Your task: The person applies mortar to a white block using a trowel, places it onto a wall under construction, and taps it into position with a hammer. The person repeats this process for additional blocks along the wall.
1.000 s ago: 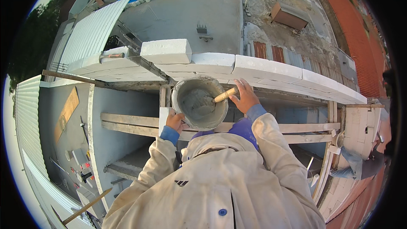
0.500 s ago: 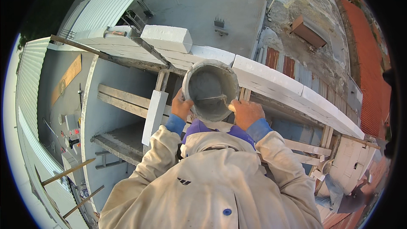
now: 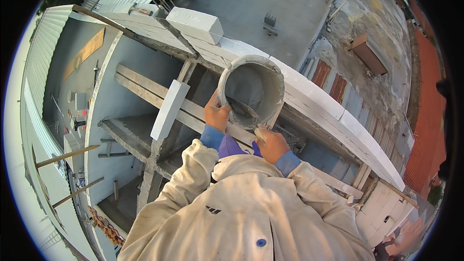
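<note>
A round mortar bucket (image 3: 277,83), caked with grey cement, is tilted in front of my chest beside the white block wall. Grey mortar coats its inside. My left hand (image 3: 216,114) is closed on the bucket's near-left rim. Closed round a handle at the near rim is my right hand (image 3: 273,145). From it a trowel (image 3: 244,110) reaches into the bucket, its dark blade slanting toward the left wall inside. How much mortar lies at the bottom is hard to tell.
White blocks (image 3: 328,101) form a curved wall beyond the bucket, with one loose block (image 3: 195,24) on top. A white block (image 3: 170,110) rests on wooden planks (image 3: 140,84) at left. Openings drop away below. Another person (image 3: 403,244) is at lower right.
The view has turned, and the bucket sits farther right and more tilted. The trowel blade, level across the bucket before, now slants down toward my right hand. Both hands keep their hold.
</note>
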`<state>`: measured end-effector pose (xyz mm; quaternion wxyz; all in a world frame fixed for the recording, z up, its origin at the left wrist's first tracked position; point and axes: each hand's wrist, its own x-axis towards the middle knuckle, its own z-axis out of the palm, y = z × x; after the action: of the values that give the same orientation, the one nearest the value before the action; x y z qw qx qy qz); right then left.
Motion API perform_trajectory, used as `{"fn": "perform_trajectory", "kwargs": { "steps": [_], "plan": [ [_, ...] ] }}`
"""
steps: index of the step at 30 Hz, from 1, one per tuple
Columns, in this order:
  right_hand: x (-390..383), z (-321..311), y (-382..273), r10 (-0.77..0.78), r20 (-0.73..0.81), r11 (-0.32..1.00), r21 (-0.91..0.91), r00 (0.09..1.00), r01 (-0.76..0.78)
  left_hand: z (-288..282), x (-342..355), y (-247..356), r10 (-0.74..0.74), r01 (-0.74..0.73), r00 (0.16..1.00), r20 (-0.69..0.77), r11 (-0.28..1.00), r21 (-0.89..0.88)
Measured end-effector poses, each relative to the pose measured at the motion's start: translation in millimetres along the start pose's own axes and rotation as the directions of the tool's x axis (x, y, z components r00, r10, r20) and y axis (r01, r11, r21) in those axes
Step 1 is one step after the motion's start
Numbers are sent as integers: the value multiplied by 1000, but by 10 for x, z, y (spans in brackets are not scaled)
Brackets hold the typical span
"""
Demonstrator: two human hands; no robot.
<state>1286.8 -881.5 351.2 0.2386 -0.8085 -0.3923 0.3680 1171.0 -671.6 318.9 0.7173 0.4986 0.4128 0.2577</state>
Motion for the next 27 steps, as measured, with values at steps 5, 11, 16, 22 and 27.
{"fn": "perform_trajectory", "kwargs": {
  "steps": [5,11,16,22,27],
  "plan": [
    [94,204,-178,47,-56,995,94,997,-42,-33,58,-111,86,-86,996,4,988,129],
    [328,230,-241,92,449,389,805,889,-447,-460,191,-199,86,-72,996,-32,948,311],
    [505,399,70,-205,618,-256,715,759,-651,-1101,348,-289,-117,121,983,-145,992,21],
    [1324,471,278,26,436,-113,895,899,-431,-1759,247,-423,-399,286,869,-294,888,-361],
    [2851,660,421,322,129,418,870,938,-263,-2427,-75,-532,-458,317,753,-473,882,-349]
  ]
}}
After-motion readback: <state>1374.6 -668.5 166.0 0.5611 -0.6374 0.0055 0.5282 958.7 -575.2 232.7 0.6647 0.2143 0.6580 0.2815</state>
